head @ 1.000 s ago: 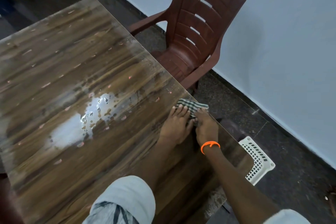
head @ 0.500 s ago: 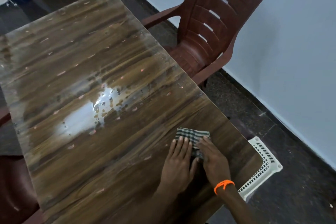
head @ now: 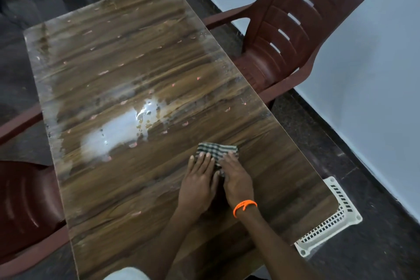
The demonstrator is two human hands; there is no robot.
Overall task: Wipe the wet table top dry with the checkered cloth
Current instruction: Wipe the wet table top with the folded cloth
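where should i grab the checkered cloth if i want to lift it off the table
Pinch the far folded edge of the checkered cloth, coming from above on the side away from the person. That strip is the only exposed part; the left hand and right hand lie flat over the near half, pressing it onto the table top.

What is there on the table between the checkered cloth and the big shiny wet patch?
In the head view, only bare table top with one small pinkish fleck separates the checkered cloth from the wet patch.
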